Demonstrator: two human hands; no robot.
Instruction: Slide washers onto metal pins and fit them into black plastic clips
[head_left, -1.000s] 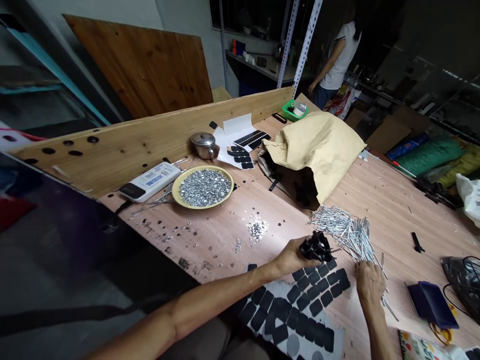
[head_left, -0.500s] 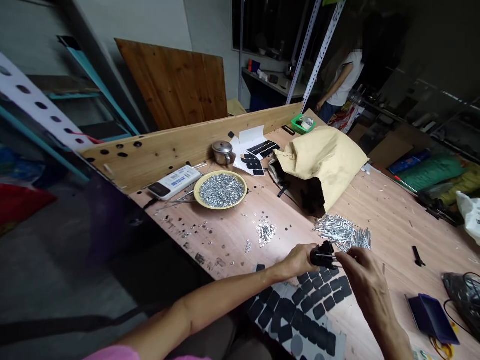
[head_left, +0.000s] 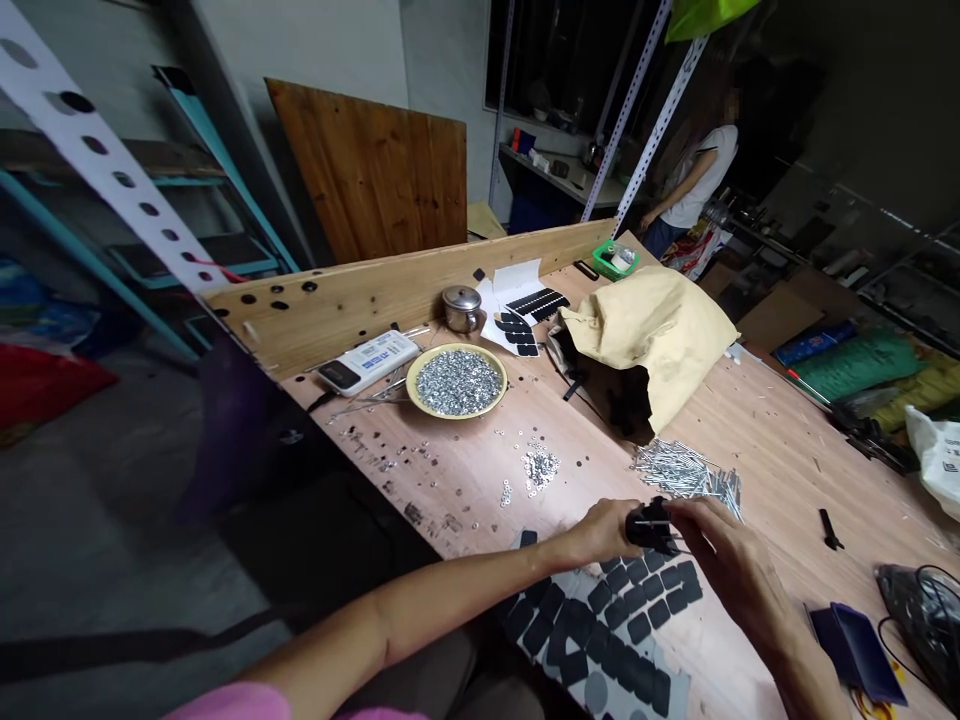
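Observation:
My left hand (head_left: 606,530) is closed around a small black plastic part (head_left: 645,528) above the table's near edge. Thin metal pins stick out of this part towards the right. My right hand (head_left: 724,545) has its fingers together against the part's right side, by the pins; what lies between the fingertips is hidden. Just beyond both hands lies a pile of metal pins (head_left: 686,468). Below them, black rounded pads (head_left: 600,640) cover a grey sheet. Small metal nuts or washers (head_left: 540,468) are scattered to the left of the pin pile.
A yellow bowl (head_left: 415,393) full of small metal pieces stands left, near a white box (head_left: 371,362) and a metal pot (head_left: 461,308). A large paper sack (head_left: 660,320) lies open behind the pins. At right are a dark blue tray (head_left: 859,650) and a black strip (head_left: 830,530). A person (head_left: 701,175) stands far back.
My right fingers have moved in closer against the black part and stretched over its upper right side. My left hand keeps its hold. The view has shifted slightly.

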